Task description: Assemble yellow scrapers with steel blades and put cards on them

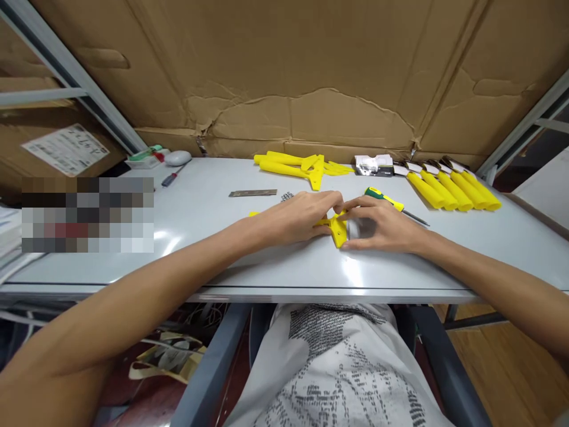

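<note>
Over the front middle of the table, both hands are on a yellow plastic tool part with a wide, angled head (339, 232). My left hand (306, 216) is closed round its narrow neck, and more yellow shows to the left from under that hand. My right hand (377, 224) pinches the wide head between fingers and thumb at its two ends. A pale strip along the head's edge, inside the right hand's grasp, is too blurred to name. Just behind the right hand lies a green and yellow screwdriver (384, 198). A pile of small screws (287, 196) sits behind the left hand.
A flat metal strip (253, 193) lies left of the screws. More yellow parts (284, 169) lie at the back, beside a black and white packet (374, 165). Several yellow sleeves (451, 188) lie at right. A small screwdriver (169, 179) and a computer mouse (177, 158) are back left.
</note>
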Available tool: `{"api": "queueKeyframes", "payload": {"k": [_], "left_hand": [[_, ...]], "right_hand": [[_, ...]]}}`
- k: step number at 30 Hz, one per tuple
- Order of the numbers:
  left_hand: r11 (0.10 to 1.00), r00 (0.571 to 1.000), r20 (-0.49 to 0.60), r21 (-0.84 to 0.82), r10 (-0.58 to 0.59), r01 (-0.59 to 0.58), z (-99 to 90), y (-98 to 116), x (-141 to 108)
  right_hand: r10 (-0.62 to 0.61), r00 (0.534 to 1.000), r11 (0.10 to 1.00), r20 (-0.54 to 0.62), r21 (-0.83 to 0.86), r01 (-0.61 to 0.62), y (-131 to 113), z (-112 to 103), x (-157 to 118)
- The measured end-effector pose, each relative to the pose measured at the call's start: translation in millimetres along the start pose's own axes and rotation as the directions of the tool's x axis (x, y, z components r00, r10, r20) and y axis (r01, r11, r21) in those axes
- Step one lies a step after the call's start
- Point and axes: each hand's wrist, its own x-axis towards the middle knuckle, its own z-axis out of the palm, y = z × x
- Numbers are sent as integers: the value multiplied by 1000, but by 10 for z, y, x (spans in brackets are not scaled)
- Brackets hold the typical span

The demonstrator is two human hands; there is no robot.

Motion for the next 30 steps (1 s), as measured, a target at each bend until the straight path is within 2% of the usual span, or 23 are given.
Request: {"api": "queueKeyframes", "payload": {"k": [5,10,12,15,18,21,24,26,27,30], "left_hand": [[998,997,-65,-52,33,-36,17,-73,-26],[996,993,-114,-85,29,-39,54,-94,-41],[997,989,-144,-64,25,-35,79,-68,-37],[998,972,-226,-11,59,-63,133,-27,-24],[989,928,-346,94,137,-111,201,-18,-9],[961,846,-468,220,256,-169,266,-32,6],[942,763,-561,275,320,-193,308,-36,28],[954,732,-614,232,296,-191,319,-30,49],[967,729,-636,173,253,-185,320,-27,60],[979,760,-647,-119,51,-166,311,-16,91]], "right_hand": [[-33,999,999,4,-25,33,-7,46,-34],[16,997,1000,72,10,-17,32,0,-83],[37,998,998,42,50,-39,82,-1,-100],[139,986,978,-88,171,-123,148,5,-85],[240,951,918,-193,363,-158,142,-18,-22],[310,932,789,-187,597,-143,50,-55,39],[350,917,670,-190,735,-104,-74,-81,62],[371,895,647,-247,760,-59,-140,-94,59],[379,885,644,-270,764,-43,-166,-100,55],[377,877,655,-298,755,-25,-215,-96,35]]}}
